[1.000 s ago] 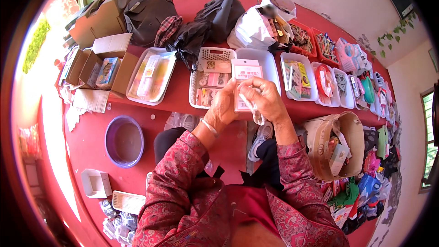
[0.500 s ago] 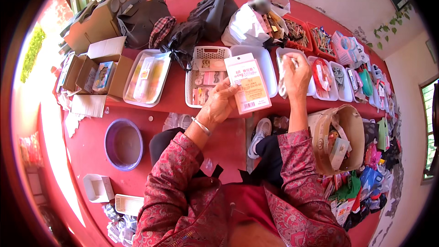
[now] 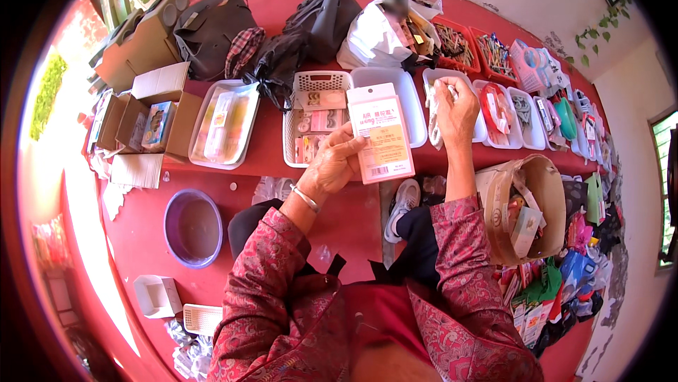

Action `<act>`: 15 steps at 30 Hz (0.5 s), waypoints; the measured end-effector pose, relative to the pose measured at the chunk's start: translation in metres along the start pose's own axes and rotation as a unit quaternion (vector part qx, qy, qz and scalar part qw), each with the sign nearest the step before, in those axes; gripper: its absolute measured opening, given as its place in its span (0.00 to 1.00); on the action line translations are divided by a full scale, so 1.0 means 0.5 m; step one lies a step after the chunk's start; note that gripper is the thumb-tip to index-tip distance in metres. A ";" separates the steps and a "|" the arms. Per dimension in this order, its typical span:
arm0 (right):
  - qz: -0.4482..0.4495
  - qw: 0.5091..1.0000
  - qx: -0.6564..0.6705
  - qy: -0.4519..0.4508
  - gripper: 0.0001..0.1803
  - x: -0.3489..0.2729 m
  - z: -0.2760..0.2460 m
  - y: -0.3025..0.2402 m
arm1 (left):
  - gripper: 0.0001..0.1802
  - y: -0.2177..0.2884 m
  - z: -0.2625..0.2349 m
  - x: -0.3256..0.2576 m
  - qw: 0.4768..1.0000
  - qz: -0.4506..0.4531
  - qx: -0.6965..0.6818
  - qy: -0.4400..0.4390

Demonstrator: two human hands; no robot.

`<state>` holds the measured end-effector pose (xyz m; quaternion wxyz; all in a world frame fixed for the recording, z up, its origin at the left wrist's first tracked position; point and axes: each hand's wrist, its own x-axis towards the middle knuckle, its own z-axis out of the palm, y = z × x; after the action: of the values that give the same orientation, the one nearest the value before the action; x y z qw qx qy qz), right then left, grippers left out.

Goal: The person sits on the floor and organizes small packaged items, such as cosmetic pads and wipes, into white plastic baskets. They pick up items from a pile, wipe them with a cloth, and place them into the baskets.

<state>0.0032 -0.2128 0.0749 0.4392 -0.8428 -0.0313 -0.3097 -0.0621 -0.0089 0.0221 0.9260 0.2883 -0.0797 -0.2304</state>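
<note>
In my left hand (image 3: 329,164) is a flat pink and white package (image 3: 380,117) with a hanging hole at its top and a yellow-orange label. The thumb lies over its printed face, and it stands nearly upright before me. My right hand (image 3: 458,108) is closed on a crumpled whitish cloth (image 3: 433,124), which hangs down in front of a white tray. Just behind the package is another white tray (image 3: 413,105). Left of it, a white basket (image 3: 289,124) holds several small pink boxes with clear windows. The fingertips of my right hand are partly hidden.
On the red table stand an open cardboard box (image 3: 185,124), a tray with colourful sheets (image 3: 244,143), black bags (image 3: 212,36), and red baskets of pens (image 3: 510,85). A purple basin (image 3: 169,230) sits at lower left. At right is a wooden basket (image 3: 494,216) of mixed items.
The package in my left hand has shifted slightly down and left and turned more upright. My right hand keeps the cloth in nearly the same place, its fingers slightly shifted.
</note>
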 end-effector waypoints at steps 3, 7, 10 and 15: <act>-0.008 0.994 0.107 -0.009 0.09 -0.017 0.019 -0.074 | 0.19 -0.006 -0.004 0.006 1.000 0.009 -0.001 0.004; -0.282 0.958 0.013 0.041 0.12 -0.032 0.054 -0.139 | 0.17 -0.018 -0.023 0.004 0.996 0.033 0.028 0.082; -0.279 0.931 -0.013 -0.235 0.10 -0.085 0.079 -0.127 | 0.17 -0.047 -0.061 0.024 0.980 0.116 0.131 0.100; -0.148 0.914 0.064 -0.373 0.05 -0.126 0.074 -0.131 | 0.19 -0.003 -0.040 -0.009 0.977 0.166 0.112 0.076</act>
<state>-0.0504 -0.1307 0.0721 0.3981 -0.8526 -0.3370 -0.0318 -0.0608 0.0020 0.0045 0.9167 0.3891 -0.0814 -0.0405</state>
